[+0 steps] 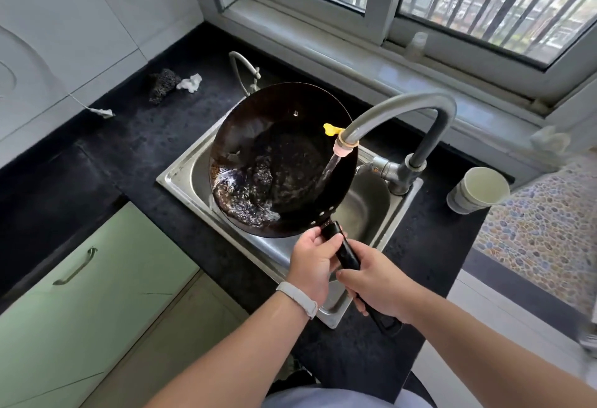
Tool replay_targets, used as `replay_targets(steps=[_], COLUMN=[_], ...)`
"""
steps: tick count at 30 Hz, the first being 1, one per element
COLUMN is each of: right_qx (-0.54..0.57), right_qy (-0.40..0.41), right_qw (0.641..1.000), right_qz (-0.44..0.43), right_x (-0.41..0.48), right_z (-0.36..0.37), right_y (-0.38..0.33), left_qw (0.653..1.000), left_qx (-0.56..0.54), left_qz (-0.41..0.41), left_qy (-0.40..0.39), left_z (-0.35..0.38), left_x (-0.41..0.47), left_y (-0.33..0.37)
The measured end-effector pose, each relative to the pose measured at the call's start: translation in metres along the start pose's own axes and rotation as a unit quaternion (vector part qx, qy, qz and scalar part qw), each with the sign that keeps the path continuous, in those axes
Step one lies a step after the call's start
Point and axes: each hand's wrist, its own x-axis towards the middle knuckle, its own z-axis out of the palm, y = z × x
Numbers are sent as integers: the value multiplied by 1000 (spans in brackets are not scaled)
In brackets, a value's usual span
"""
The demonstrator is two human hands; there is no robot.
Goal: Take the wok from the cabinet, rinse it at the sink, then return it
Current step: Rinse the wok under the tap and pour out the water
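Observation:
A black wok [284, 136] is held tilted over the steel sink [181, 178], its low side to the left. Water runs from the grey curved faucet [397, 110] into the wok and pools, churning, at its lower left. My left hand [315, 262] grips the black handle [347, 256] close to the wok's rim. My right hand [374, 281] grips the same handle farther back, and the handle's end sticks out behind it. A white band sits on my left wrist.
Black countertop [113, 162] surrounds the sink. A dark scrubber [163, 83] and a crumpled white cloth [190, 83] lie at the back left. Stacked paper cups [478, 194] stand right of the faucet. A green cabinet door [74, 278] with a handle sits below left. A window lies behind.

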Motion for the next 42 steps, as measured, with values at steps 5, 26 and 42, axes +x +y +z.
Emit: replay_targets(steps=[5,26,42], right_qx=[-25,32,181], right_qy=[20,-8,-91], right_qw=[999,994,976], right_qz=[11,107,74], right_x=[-3,-9,-12], right_z=[-3,3,18], right_y=[2,-31,-16], left_qw=[1000,998,999], left_qx=[7,-22,27], left_qz=[-20,-51,8], left_qy=[-12,8,25], left_z=[4,-14,-35], left_x=[1,-8,-23], left_y=[-5,2,1])
